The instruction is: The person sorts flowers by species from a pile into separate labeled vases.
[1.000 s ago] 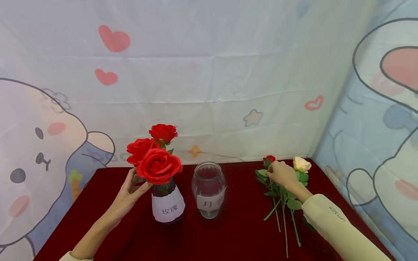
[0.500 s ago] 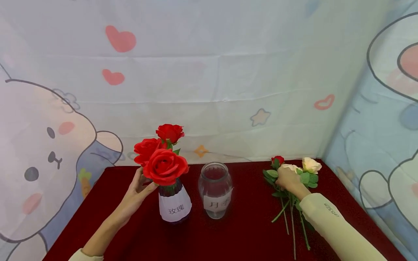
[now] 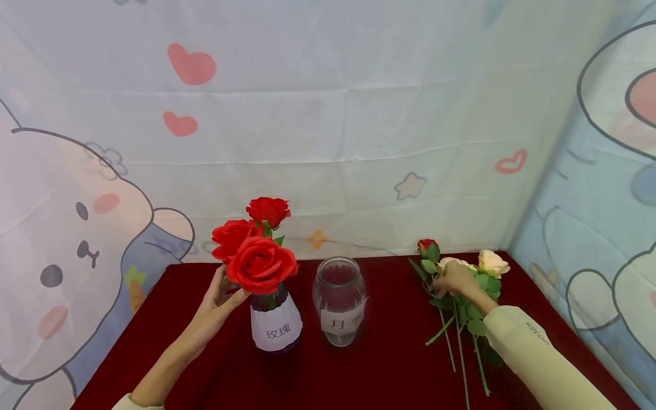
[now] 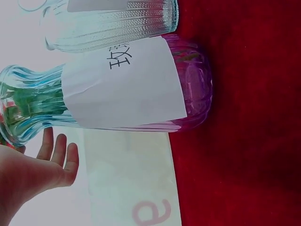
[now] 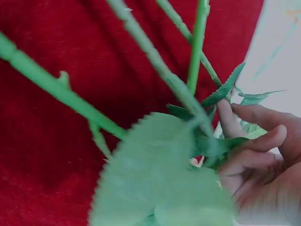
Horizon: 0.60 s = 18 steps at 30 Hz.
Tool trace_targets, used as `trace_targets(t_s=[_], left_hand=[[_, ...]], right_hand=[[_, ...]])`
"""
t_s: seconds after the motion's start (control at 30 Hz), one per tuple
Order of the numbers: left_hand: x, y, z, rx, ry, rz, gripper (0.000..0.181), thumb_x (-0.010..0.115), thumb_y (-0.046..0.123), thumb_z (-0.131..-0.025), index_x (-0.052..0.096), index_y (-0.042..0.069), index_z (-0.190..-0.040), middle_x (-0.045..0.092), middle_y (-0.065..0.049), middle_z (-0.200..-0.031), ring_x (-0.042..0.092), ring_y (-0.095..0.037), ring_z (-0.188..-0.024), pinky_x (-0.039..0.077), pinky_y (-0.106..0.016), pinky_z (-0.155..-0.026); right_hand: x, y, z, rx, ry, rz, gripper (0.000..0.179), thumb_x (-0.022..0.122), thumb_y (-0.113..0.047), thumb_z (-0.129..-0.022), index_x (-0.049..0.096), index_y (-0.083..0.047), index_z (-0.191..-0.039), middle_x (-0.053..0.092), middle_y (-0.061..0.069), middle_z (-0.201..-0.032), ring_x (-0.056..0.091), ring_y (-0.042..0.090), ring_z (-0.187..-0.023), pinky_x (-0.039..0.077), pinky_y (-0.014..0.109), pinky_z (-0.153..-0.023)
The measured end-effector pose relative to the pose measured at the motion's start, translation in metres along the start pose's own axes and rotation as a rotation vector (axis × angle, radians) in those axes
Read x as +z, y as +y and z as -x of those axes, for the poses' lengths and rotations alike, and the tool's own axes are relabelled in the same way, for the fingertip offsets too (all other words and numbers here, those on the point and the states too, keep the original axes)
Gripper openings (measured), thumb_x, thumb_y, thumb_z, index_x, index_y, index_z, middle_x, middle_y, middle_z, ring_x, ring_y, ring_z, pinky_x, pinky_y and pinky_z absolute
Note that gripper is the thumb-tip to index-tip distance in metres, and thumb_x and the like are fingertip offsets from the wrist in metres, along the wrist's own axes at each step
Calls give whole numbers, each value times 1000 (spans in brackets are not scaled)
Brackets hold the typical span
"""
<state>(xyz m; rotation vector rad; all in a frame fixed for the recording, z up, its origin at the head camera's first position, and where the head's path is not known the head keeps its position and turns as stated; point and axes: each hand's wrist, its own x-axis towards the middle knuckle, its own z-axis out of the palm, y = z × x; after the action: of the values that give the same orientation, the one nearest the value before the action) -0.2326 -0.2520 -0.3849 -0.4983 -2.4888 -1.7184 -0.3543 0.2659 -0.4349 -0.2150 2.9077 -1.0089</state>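
My left hand (image 3: pixel 214 307) rests loosely at the neck of a ribbed glass vase (image 4: pixel 193 94) with a purplish base and paper label. Its fingers (image 4: pixel 60 150) are slightly bent beside the neck; the thumb is hidden in that wrist view. Several open red roses (image 3: pixel 261 265) stand in the vase. At the right, my right hand (image 3: pixel 455 282) pinches among the leafy stems just below a small red rose (image 3: pixel 427 249). Two cream roses (image 3: pixel 493 263) lie beside it, one partly behind the hand. Leaves (image 5: pixel 160 165) cover part of the grip in the right wrist view.
A clear glass jar (image 3: pixel 338 293) with a paper label stands upright right of the vase. Loose green stems (image 3: pixel 463 364) extend toward the front of the dark red cloth (image 3: pixel 384 364). A printed curtain (image 3: pixel 359 142) hangs behind the table and along both sides.
The camera view has shifted slightly. My right hand has moved along the flowers, and the small red rose has moved a little left and up. My left hand stays beside the vase.
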Motion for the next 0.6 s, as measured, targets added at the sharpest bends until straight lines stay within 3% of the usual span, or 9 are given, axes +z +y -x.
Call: trace_targets(t_s=[0.1,0.23,0.33,0.43,0.6], left_hand=[[0,0,0,7,0,4,66,52,22,-107,15,22,-161,32,-15,-158,39,-40,-137,38,-65,-109],[1,1,0,15,2,-4,66,52,23,-107,15,21,-161,32,-15,-159,40,-41,-137,39,-63,-110],[1,1,0,21,6,-14,66,52,22,-107,15,21,-162,33,-16,-158,41,-41,-136,39,-62,-109],[1,1,0,23,13,-20,65,52,22,-107,15,21,-161,35,-16,-156,41,-41,-136,40,-62,-109],[1,2,0,19,11,-19,66,52,23,-107,15,20,-161,34,-17,-157,42,-43,-135,40,-65,-108]], right_hand=[[-8,-6,3,-6,-4,-86,23,66,-9,-91,74,9,-78,75,13,-67,34,-1,-37,31,17,-42],[-25,-17,8,-1,-3,-140,30,63,-15,-98,73,11,-107,77,13,-74,35,0,-38,32,19,-42],[-38,-24,12,1,-15,-224,36,61,-19,-102,68,13,-114,77,12,-78,38,1,-41,33,21,-44],[-50,-30,15,-9,-1,-316,41,57,-23,-104,61,14,-122,77,3,-79,41,0,-45,37,21,-48],[-64,-41,26,-45,92,-371,49,59,-30,-105,59,13,-128,72,-13,-79,52,4,-52,48,23,-56]])
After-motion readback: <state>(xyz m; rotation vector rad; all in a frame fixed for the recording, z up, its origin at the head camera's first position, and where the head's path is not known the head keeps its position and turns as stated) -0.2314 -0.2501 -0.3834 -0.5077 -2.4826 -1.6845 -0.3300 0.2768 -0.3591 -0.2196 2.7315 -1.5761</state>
